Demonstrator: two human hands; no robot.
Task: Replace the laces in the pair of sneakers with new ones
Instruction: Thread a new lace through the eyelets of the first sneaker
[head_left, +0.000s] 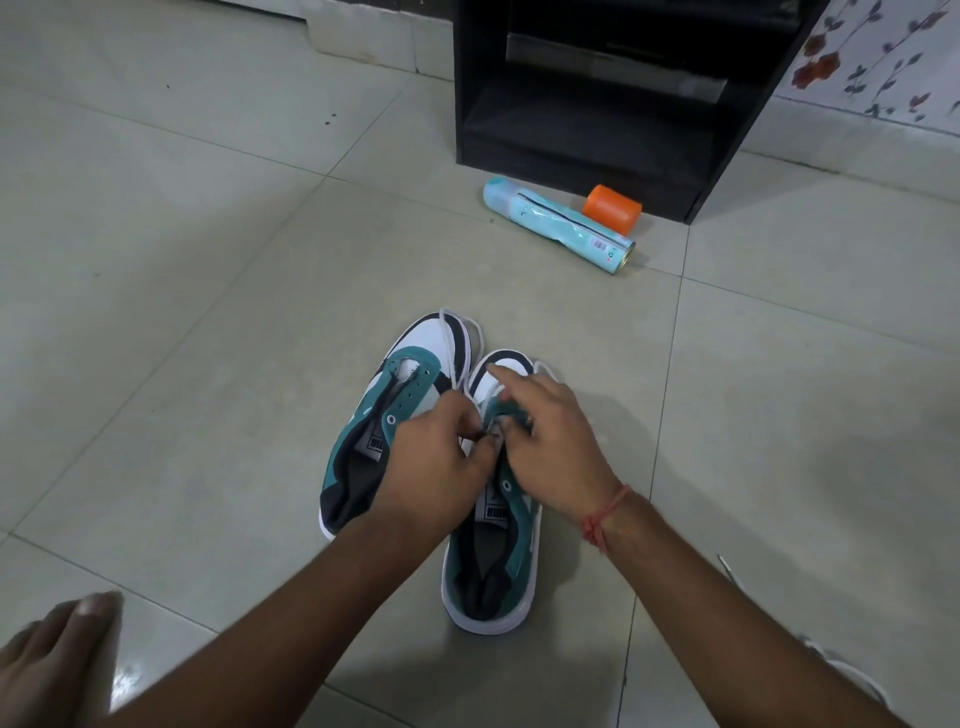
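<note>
Two teal and white sneakers stand side by side on the tiled floor (208, 312), toes pointing toward the black cabinet (613, 104). The left hand (441, 457) and the right hand (550, 441) meet over the right sneaker (498, 561); each grip pinches the white lace (457, 358) at its eyelets. The left sneaker (374, 426) has empty eyelets. Between the sneakers and the cabinet lie a spray can (556, 223) and an orange cap (613, 208).

right sneaker (493, 561) lacing: hidden under both hands | white lace (831, 660): cut by right edge | foot (57, 639): cut bottom-left
</note>
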